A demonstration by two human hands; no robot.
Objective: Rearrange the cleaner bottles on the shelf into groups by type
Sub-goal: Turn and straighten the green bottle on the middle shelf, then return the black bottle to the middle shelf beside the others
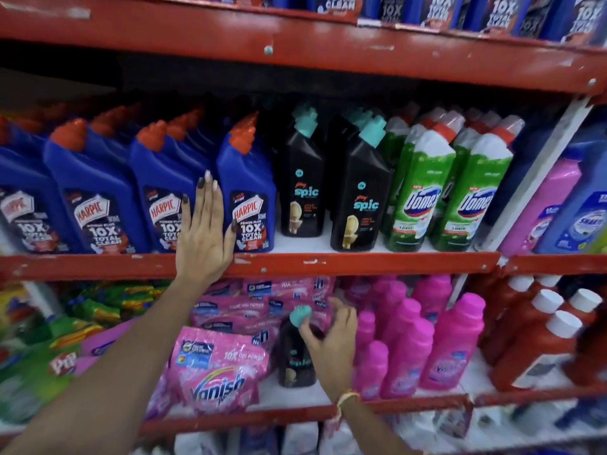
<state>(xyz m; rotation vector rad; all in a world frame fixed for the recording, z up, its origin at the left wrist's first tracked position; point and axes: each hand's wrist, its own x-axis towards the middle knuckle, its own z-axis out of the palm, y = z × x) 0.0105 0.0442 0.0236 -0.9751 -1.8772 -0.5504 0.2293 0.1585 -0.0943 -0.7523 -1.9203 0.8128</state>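
Observation:
On the middle shelf stand blue Harpic bottles (pixel 95 188) with orange caps, black Spic bottles (pixel 359 192) with teal caps, and green Domex bottles (pixel 423 192). My left hand (pixel 205 231) lies flat, fingers apart, against the side of the rightmost Harpic bottle (pixel 249 192). One shelf lower, a lone black Spic bottle (pixel 295 353) stands among pink packs. My right hand (pixel 328 339) curls around its neck and teal cap; the hand is blurred.
Red shelf rails (pixel 361 266) edge each level. Pink Vanish pouches (pixel 216 369) and pink bottles (pixel 450 346) flank the lone bottle. Red bottles with white caps (pixel 538 349) stand at the right. More bottles stand in the right-hand bay (pixel 542 205).

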